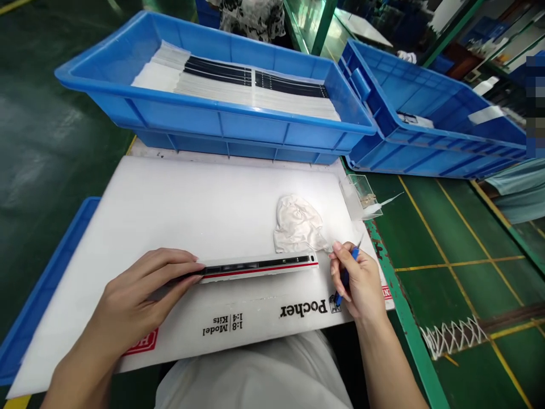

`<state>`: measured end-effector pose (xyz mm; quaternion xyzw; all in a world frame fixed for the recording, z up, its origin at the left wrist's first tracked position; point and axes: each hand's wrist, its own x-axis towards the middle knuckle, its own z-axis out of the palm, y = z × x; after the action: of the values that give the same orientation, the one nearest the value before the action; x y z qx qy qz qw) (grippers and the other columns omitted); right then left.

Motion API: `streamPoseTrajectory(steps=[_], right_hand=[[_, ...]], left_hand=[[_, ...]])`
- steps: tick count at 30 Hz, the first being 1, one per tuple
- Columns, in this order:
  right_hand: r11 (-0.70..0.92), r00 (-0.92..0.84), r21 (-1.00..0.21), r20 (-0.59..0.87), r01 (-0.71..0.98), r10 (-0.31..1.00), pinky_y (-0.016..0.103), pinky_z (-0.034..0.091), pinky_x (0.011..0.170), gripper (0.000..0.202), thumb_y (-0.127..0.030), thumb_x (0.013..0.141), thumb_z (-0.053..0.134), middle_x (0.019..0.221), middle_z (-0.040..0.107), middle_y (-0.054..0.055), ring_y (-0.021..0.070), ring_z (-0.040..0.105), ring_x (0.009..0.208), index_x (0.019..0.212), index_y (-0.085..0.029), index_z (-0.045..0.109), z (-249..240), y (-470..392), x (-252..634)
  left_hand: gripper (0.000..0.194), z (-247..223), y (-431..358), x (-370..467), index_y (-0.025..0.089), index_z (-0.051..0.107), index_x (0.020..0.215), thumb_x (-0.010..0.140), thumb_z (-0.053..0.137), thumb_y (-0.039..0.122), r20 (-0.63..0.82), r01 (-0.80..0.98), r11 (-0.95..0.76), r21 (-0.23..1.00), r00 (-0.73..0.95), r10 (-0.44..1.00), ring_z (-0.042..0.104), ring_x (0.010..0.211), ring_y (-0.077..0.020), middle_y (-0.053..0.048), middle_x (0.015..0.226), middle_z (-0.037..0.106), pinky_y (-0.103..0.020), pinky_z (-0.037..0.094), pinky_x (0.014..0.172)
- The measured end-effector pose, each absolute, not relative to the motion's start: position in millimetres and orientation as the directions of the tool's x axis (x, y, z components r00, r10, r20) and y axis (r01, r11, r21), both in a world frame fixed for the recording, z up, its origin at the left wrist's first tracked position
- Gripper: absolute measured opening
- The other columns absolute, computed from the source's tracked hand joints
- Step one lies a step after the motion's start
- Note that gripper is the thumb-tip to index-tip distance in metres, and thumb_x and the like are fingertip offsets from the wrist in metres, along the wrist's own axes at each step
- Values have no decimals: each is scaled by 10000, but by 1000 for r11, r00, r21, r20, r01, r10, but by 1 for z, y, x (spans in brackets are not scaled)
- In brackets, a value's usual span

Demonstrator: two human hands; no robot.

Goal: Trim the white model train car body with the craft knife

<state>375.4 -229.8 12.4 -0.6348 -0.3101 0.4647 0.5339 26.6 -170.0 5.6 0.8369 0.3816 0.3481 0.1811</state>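
Note:
My left hand (pixel 149 289) grips one end of a long narrow strip (pixel 259 266) between thumb and fingers. The strip has a glossy black face, a red line along it and whitish edges; its left end is hidden under my fingers. Just past the strip's right end, my right hand (pixel 357 278) is closed around a slim blue-handled tool (pixel 344 279) with a thin pointed tip. A crumpled white cloth (pixel 298 224) lies behind the strip. One corner of it reaches toward my right fingertips, and I cannot tell whether they touch it.
A white printed board (pixel 170 193) covers the work surface. Behind it stands a blue crate (pixel 204 119) with stacked black and white strips. Another blue crate (pixel 426 147) is at the right. A clear box (pixel 361 199) with a white nozzle sits at the board's right edge.

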Motion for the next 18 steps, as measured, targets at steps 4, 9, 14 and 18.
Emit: streamPoseTrajectory(steps=[4,9,14,18], right_hand=[[-354,306,-933,-355,-61,883,121,222,275,283,-389,1043,641,588,513,-98,20,360,331,927,-131,633,4,-222,372],[-378,306,-923,-382,-77,872,114,202,274,179,-289,1011,695,564,463,-122,10,297,320,951,-130,636,2,-223,371],[-262,346,-947,-313,-187,885,117,209,274,233,-338,1003,693,624,561,-83,13,339,333,909,-136,624,14,-226,373],[-207,339,-940,-295,-272,893,115,185,246,302,-432,967,698,855,720,25,5,373,339,942,-135,648,29,-225,369]], left_hand=[[187,5,-169,28,279,707,1101,947,669,182,469,497,-670,552,480,742,699,933,-211,-21,1056,710,-377,581,867],[213,5,-171,26,270,702,1107,935,674,148,459,492,-655,573,470,754,703,941,-212,-26,1047,716,-378,600,855],[216,4,-171,25,275,714,1094,924,685,144,433,487,-624,611,455,778,707,961,-214,-20,1046,728,-375,612,852],[208,4,-173,26,270,720,1089,919,694,153,442,483,-623,616,443,780,703,954,-215,-26,1029,730,-367,606,837]])
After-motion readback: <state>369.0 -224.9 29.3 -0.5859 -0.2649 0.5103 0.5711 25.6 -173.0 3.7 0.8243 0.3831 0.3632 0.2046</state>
